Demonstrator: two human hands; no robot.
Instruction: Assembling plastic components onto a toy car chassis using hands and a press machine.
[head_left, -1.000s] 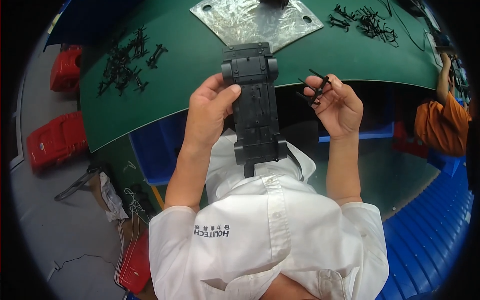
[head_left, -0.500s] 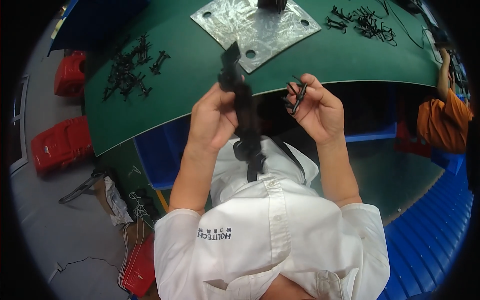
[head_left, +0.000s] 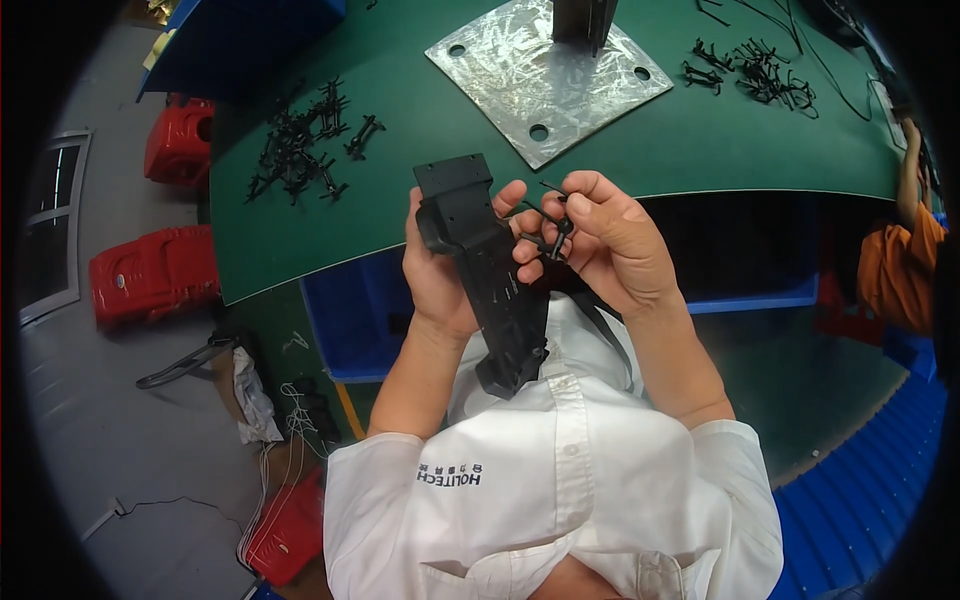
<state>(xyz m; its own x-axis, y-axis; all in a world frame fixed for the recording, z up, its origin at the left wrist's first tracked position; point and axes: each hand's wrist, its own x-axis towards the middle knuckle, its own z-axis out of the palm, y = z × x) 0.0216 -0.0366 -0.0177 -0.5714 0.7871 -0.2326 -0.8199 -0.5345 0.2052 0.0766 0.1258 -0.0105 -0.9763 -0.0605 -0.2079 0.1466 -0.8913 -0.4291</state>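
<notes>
My left hand is wrapped round a long black plastic housing, which slants from its flat, holed upper end down toward my shirt. Its fingertips curl past the right edge of the housing. Close beside them, my right hand pinches a small black plastic clip with thin prongs. The prongs point toward the housing; whether they touch it, I cannot tell. Beyond both hands lies a shiny square metal plate with round holes, and a dark upright post rises from it.
Loose black clips lie in a pile on the left of the green table and in another pile at the far right. Red plastic stools stand left. A blue bin sits under the table edge. Someone's orange garment shows at right.
The housing has turned so its broad face shows, and it is no longer blurred. My right hand has brought the clip left, close to the housing. The whole view has shifted slightly.
</notes>
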